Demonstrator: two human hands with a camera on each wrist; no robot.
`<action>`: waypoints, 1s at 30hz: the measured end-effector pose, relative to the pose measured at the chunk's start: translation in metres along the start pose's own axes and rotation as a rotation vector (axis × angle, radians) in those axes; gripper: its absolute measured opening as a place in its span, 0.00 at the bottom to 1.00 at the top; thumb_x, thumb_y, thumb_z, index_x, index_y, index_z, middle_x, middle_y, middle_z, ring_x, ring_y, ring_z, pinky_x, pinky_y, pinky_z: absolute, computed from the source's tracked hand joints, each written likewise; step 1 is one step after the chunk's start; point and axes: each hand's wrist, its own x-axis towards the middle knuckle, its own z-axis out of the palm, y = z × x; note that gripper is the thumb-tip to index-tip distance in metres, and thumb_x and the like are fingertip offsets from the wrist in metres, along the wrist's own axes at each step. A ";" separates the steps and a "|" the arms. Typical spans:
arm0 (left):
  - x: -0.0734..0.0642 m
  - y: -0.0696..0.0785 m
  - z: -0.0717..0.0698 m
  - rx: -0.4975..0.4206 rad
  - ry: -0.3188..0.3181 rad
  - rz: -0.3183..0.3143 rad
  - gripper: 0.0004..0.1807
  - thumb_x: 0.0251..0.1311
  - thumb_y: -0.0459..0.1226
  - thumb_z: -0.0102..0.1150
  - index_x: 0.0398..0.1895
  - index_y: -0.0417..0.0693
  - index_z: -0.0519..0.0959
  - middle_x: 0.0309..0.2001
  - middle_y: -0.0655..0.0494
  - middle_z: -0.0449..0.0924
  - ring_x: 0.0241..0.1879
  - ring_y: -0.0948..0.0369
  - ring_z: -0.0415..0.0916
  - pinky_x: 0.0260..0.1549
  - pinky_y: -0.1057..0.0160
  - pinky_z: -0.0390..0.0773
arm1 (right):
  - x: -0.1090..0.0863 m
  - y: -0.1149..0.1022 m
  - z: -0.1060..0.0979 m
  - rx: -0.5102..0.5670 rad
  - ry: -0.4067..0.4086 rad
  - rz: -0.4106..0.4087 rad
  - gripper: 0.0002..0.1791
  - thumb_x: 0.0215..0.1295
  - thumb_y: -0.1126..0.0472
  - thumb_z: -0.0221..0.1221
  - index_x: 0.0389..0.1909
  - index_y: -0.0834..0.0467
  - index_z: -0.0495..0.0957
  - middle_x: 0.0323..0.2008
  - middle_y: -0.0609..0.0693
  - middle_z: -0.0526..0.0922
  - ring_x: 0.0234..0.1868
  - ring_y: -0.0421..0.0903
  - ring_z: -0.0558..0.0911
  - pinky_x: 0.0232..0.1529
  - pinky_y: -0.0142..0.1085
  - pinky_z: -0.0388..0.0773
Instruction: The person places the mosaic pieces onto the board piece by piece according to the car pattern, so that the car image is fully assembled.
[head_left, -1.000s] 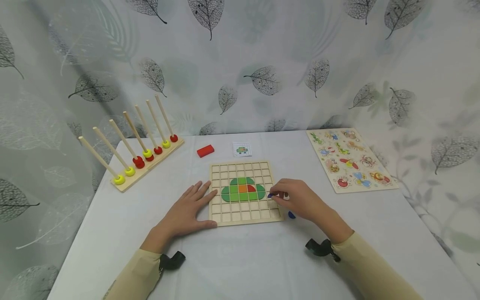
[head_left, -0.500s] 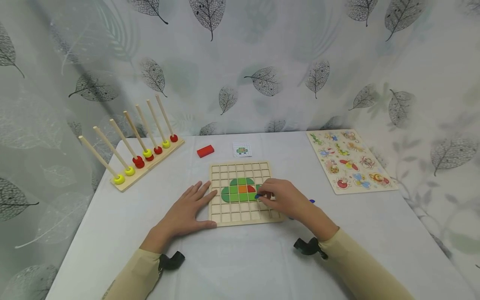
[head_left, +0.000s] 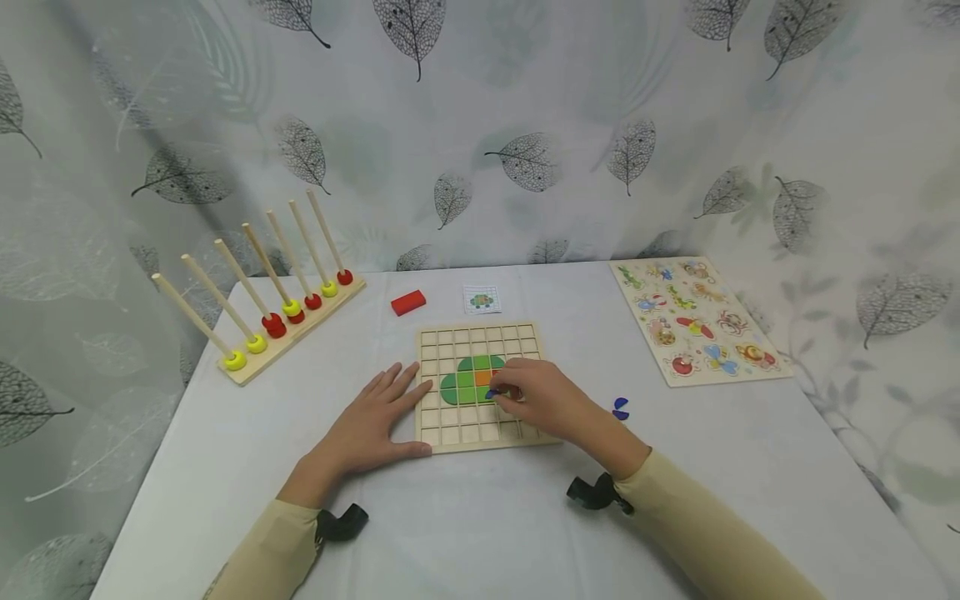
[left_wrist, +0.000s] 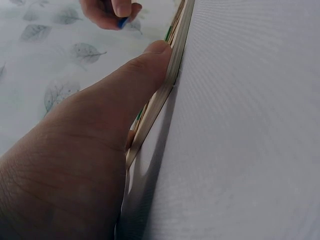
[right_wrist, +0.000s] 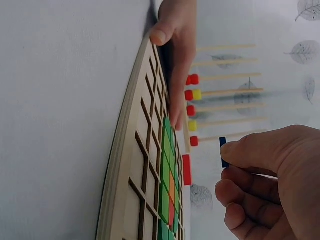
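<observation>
A square wooden grid board point(head_left: 472, 433) lies on the white table, its middle cells filled with green tiles point(head_left: 465, 379) and an orange tile point(head_left: 482, 378). My left hand point(head_left: 378, 417) rests at the board's left edge with fingers spread, its thumb against the near corner. Above the filled cells, my right hand point(head_left: 543, 402) pinches a small dark blue tile point(right_wrist: 223, 152) between thumb and finger. The right wrist view shows that tile held clear of the board. The right hand hides part of the filled pattern.
Two blue tiles point(head_left: 620, 408) lie right of the board. Behind it are a small pattern card point(head_left: 482, 300) and a red block point(head_left: 408, 302). A bead stacker with upright pegs point(head_left: 300, 337) stands at left; an insect picture puzzle board point(head_left: 720, 371) lies at right.
My right hand has moved left with the blue tile, from the board's right edge to over the coloured pattern. My left hand stays put.
</observation>
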 end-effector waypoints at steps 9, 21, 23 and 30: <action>-0.001 -0.002 0.001 -0.001 0.012 0.006 0.58 0.60 0.77 0.60 0.88 0.59 0.61 0.89 0.54 0.45 0.87 0.48 0.39 0.83 0.44 0.47 | 0.011 -0.006 0.014 0.000 -0.022 -0.039 0.05 0.70 0.60 0.73 0.43 0.51 0.89 0.35 0.37 0.82 0.36 0.38 0.77 0.37 0.32 0.79; -0.001 0.000 0.000 -0.012 0.007 0.015 0.58 0.60 0.75 0.63 0.88 0.58 0.61 0.88 0.52 0.46 0.87 0.47 0.39 0.83 0.44 0.46 | 0.019 -0.006 0.037 -0.028 -0.091 -0.034 0.02 0.71 0.59 0.71 0.41 0.49 0.89 0.35 0.37 0.81 0.37 0.38 0.76 0.42 0.34 0.78; -0.001 0.000 0.000 -0.009 0.009 0.017 0.58 0.60 0.75 0.63 0.88 0.58 0.61 0.88 0.52 0.46 0.87 0.47 0.39 0.83 0.44 0.46 | 0.019 -0.006 0.039 -0.032 -0.090 -0.040 0.02 0.71 0.59 0.71 0.42 0.49 0.89 0.36 0.37 0.81 0.38 0.38 0.77 0.44 0.35 0.79; 0.000 -0.001 0.000 -0.009 0.015 0.014 0.58 0.60 0.76 0.62 0.88 0.58 0.61 0.88 0.53 0.46 0.87 0.47 0.39 0.83 0.44 0.47 | 0.018 -0.006 0.044 -0.045 -0.077 -0.076 0.02 0.72 0.59 0.71 0.42 0.50 0.89 0.35 0.37 0.79 0.36 0.37 0.75 0.39 0.33 0.77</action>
